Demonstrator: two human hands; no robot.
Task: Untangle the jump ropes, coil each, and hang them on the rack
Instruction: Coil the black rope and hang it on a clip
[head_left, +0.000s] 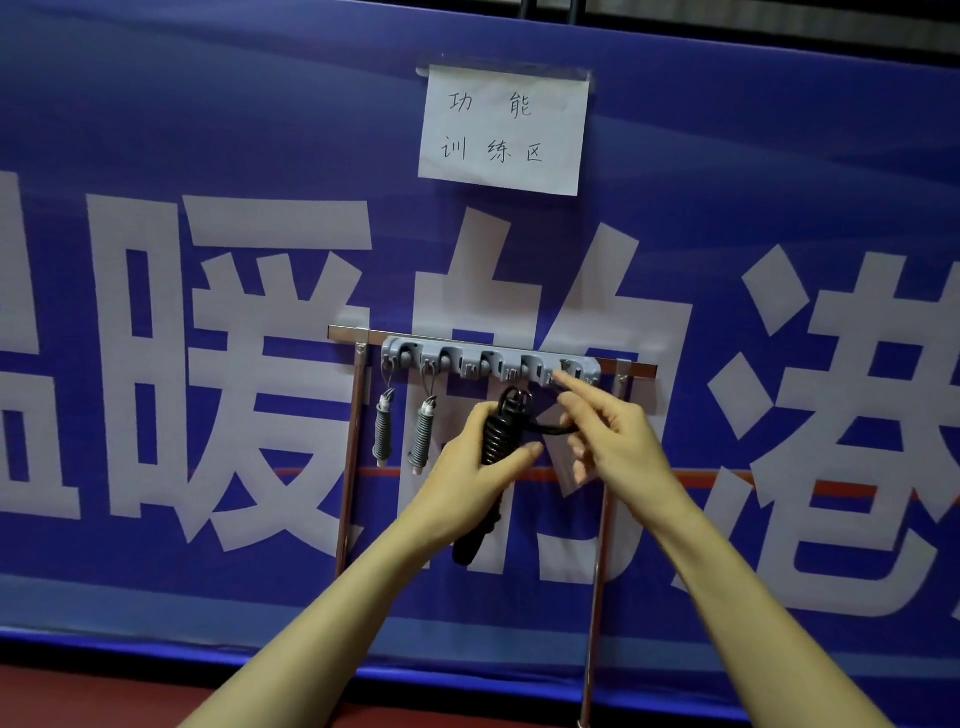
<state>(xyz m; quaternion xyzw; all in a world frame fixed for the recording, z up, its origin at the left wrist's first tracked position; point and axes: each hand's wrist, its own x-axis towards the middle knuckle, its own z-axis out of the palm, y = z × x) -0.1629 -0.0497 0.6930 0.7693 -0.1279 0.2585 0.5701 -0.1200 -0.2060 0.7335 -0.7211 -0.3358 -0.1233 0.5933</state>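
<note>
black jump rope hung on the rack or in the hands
Not hung: the left hand grips the coiled black jump rope below the gray hook rack, and its cord runs into the right hand.

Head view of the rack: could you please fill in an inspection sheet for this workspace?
Surface: no table in view; red floor along the bottom edge.
Job's things: grey jump ropes, two of them, hang coiled from the two leftmost hooks of the rack; black jump rope is coiled and not yet hung.
Clutter: nothing seen.
Hands: left hand grips the black coil; right hand seems to pinch a loop of its cord, with the index finger stretched to the rightmost hook.
Cables: nothing seen.
Surroundings: metal frame carries the rack; blue banner behind; paper sign taped above.
</note>
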